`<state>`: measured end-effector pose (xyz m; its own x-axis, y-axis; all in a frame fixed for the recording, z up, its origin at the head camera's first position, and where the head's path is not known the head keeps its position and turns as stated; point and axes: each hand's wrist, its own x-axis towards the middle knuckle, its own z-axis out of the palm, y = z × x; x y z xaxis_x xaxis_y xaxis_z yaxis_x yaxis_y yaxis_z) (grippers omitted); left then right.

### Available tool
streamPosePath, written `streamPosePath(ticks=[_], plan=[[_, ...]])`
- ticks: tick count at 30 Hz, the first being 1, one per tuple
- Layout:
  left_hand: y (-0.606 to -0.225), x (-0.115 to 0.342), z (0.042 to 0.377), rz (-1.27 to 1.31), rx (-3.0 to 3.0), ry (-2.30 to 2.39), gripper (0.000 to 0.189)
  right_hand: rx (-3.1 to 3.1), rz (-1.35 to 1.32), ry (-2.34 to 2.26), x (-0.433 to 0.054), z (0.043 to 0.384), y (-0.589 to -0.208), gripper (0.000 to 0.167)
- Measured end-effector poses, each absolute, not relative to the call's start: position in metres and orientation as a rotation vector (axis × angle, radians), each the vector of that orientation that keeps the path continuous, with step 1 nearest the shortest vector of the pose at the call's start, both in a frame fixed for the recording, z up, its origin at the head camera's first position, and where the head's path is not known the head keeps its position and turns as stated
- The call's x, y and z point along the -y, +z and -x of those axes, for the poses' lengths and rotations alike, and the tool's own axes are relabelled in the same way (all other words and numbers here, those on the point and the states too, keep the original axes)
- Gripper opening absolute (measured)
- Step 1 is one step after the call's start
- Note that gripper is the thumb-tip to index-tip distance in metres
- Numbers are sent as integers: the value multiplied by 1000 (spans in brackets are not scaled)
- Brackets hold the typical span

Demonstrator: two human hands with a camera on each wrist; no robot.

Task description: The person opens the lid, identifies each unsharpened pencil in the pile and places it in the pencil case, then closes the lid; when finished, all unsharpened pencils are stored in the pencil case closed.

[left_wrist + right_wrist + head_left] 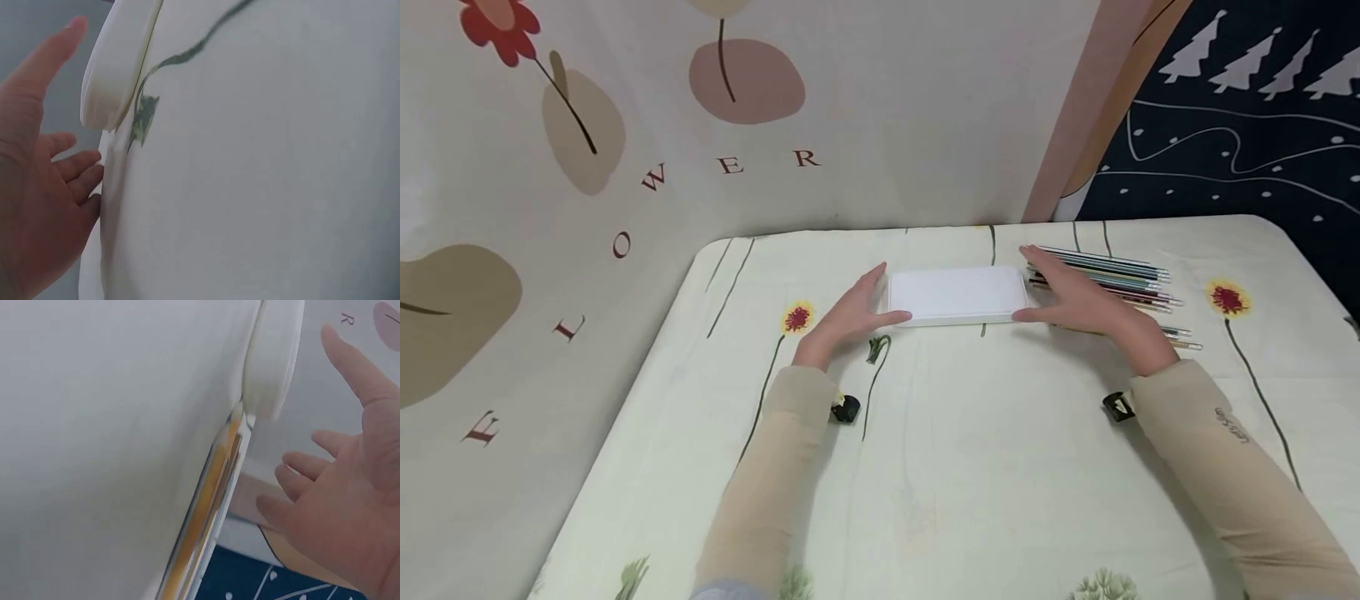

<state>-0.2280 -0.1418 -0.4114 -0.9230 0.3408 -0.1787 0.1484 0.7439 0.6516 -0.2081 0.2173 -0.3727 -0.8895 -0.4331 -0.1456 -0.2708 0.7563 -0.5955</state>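
A white oblong box [958,295] lies flat near the far side of the table, its long side facing me. At its left end is my left hand [848,315], thumb and fingers spread apart; in the left wrist view a gap shows between this hand and the box end [115,69]. My right hand [1078,302] stands at the other end, thumb toward the near corner and fingers stretched out over the pencils. Those slim pencils [1138,287], several in dark, teal and reddish tones, lie to the right of the box, partly hidden under the right hand.
A pale cloth [940,467] with printed flowers and stems covers the table. Behind it hangs a light printed curtain [910,117], and a dark cloth with white trees [1232,142] is at the right. A few pencils [1183,343] lie nearer to me.
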Motion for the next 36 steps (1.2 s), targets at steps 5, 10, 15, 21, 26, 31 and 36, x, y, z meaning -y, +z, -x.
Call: streamPosePath(ticks=[5,10,15,21,26,31,36], plan=[[-414,136,228,-457,-2643,960,108,-2622,610,-868,-206,209,-377,93],[-416,131,226,-498,-2637,926,108,-2677,636,-808,-199,210,-380,83],[-423,132,227,-480,-2633,997,105,-2758,661,-760,-196,212,-379,78],[-429,132,231,-520,-2676,1014,100,-2769,667,-685,-195,218,-376,79],[-430,133,231,-490,-2688,1014,100,-2821,744,-593,-195,223,-372,75],[-429,132,232,-450,-2684,1016,100,-2838,809,-534,-198,229,-370,70],[-429,132,232,-432,-2686,1019,100,-2824,831,-508,-199,233,-370,69]])
